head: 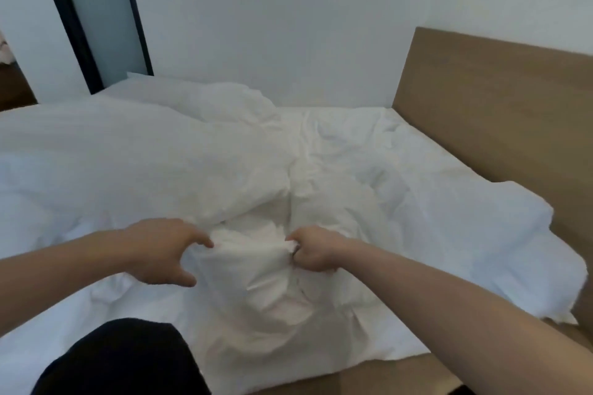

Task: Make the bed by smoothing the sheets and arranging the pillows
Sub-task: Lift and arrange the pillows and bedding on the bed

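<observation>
I see my right hand pinching a bunched duvet fold near the bed's near edge; my left hand grips its other end, fold running left-right between them.

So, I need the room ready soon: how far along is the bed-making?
Early stage. Nothing looks finished: the duvet lies bunched across the left of the bed, and the sheet near the headboard is creased. In hand: the left hand and right hand grip a crumpled white bundle, right fingers pinching its fabric. Left: smoothing everything and placing pillows; none is clearly identifiable.
</observation>
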`<state>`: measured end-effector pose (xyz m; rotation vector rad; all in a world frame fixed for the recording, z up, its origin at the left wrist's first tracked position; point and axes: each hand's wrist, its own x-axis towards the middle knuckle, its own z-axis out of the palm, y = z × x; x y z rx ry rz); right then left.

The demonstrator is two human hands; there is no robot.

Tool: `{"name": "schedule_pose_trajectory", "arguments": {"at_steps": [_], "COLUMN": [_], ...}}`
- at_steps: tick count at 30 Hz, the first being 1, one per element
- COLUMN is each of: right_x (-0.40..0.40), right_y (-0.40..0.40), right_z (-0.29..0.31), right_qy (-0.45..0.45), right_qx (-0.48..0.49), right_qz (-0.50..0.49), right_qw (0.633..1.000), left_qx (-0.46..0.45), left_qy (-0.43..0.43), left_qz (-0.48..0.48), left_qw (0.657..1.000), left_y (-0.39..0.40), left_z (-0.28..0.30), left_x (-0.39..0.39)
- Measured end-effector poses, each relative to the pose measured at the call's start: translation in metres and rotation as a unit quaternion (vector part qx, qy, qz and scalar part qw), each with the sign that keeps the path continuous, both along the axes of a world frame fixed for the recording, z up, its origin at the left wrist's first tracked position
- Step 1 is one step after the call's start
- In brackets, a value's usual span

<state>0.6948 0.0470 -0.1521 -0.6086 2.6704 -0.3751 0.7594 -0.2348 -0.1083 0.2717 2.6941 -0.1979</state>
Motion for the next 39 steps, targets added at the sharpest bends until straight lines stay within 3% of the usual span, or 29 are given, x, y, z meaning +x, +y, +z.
{"name": "schedule_pose_trajectory", "arguments": {"at_steps": [4, 7, 8, 10, 11, 12, 14, 16, 19, 21, 23, 25, 27, 29, 30, 31, 32, 34, 35, 37, 39], "right_x": [-0.001, 0.005, 0.010, 0.016, 0.017, 0.017, 0.010, -0.001, -0.010, -0.011, -0.011, -0.014, -0.018, -0.023, -0.023, -0.022, -0.020, -0.015, -0.012, -0.006, -0.002], "right_y": [0.014, 0.030, 0.038, 0.057, 0.067, 0.075, 0.088, 0.096, 0.102, 0.100, 0.096, 0.096, 0.099, 0.100, 0.099, 0.097, 0.095, 0.092, 0.092, 0.090, 0.087], "right_z": [0.052, 0.117, 0.138, 0.166, 0.171, 0.168, 0.138, 0.090, 0.034, 0.021, 0.021, 0.024, 0.027, 0.026, 0.027, 0.026, 0.024, 0.018, 0.015, 0.012, 0.014], "right_qy": [0.096, 0.225, 0.264, 0.308, 0.317, 0.324, 0.346, 0.328, 0.243, 0.216, 0.215, 0.206, 0.191, 0.215, 0.224, 0.227, 0.225, 0.205, 0.196, 0.175, 0.150], "right_qx": [-0.201, -0.385, -0.445, -0.562, -0.597, -0.600, -0.525, -0.391, -0.200, -0.146, -0.126, -0.120, -0.140, -0.188, -0.212, -0.221, -0.208, -0.134, -0.097, -0.067, -0.041], "right_qz": [-0.060, -0.128, -0.154, -0.189, -0.202, -0.222, -0.266, -0.298, -0.269, -0.243, -0.229, -0.221, -0.240, -0.276, -0.293, -0.299, -0.292, -0.242, -0.216, -0.183, -0.158], "right_qw": [0.973, 0.886, 0.842, 0.744, 0.709, 0.697, 0.731, 0.807, 0.910, 0.934, 0.941, 0.946, 0.941, 0.918, 0.905, 0.900, 0.906, 0.939, 0.952, 0.965, 0.975], "left_qx": [-0.065, -0.102, -0.080, 0.056, 0.125, 0.168, 0.186, 0.173, 0.139, 0.136, 0.208, 0.368, 0.475, 0.508, 0.499, 0.466, 0.403, 0.244, 0.166, 0.022, 0.047], "left_qy": [0.034, 0.096, 0.148, 0.291, 0.345, 0.375, 0.385, 0.350, 0.237, 0.217, 0.203, 0.245, 0.396, 0.500, 0.516, 0.508, 0.473, 0.259, 0.114, -0.093, -0.067], "left_qz": [-0.059, -0.003, 0.024, 0.079, 0.085, 0.069, 0.016, -0.037, -0.145, -0.205, -0.229, -0.206, -0.165, -0.097, -0.067, -0.048, -0.041, -0.073, -0.102, -0.152, -0.179], "left_qw": [0.996, 0.990, 0.986, 0.952, 0.927, 0.909, 0.904, 0.920, 0.951, 0.945, 0.929, 0.873, 0.769, 0.695, 0.693, 0.723, 0.783, 0.932, 0.974, 0.984, 0.980], "left_y": [0.025, 0.015, 0.010, -0.007, -0.015, -0.018, -0.009, 0.020, 0.056, 0.067, 0.084, 0.103, 0.106, 0.096, 0.090, 0.083, 0.077, 0.063, 0.059, 0.058, 0.068], "left_z": [-0.024, -0.054, -0.058, -0.065, -0.070, -0.070, -0.080, -0.089, -0.091, -0.082, -0.050, -0.002, 0.049, 0.081, 0.082, 0.071, 0.051, -0.013, -0.045, -0.086, -0.089], "left_x": [-0.043, -0.082, -0.092, -0.114, -0.122, -0.122, -0.118, -0.095, -0.061, -0.049, -0.027, -0.005, 0.004, -0.005, -0.016, -0.029, -0.042, -0.055, -0.054, -0.039, -0.034]}}
